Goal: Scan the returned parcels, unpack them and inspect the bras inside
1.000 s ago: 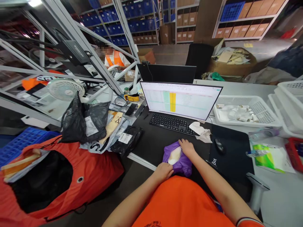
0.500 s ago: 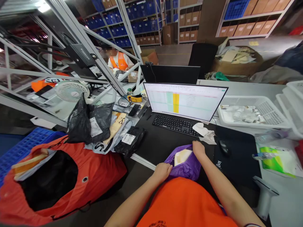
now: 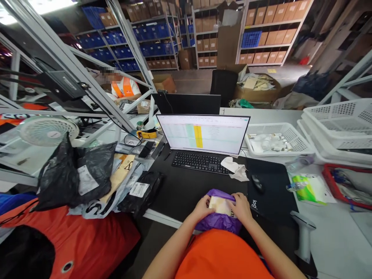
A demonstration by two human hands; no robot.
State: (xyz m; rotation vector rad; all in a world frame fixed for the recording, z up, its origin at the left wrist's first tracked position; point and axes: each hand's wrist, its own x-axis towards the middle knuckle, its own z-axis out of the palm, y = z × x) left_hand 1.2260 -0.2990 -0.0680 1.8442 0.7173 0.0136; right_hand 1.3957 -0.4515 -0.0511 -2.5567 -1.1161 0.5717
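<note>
Head: left hand [image 3: 201, 207] now on packet [image 3: 220, 205]

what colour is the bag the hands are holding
Purple. The bag shows best in the head view, the only view here.

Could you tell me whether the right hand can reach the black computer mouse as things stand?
Probably yes: the black computer mouse sits on the black mouse pad just beyond the right hand, with bare pad between, though that hand grips the purple plastic bag.
</note>
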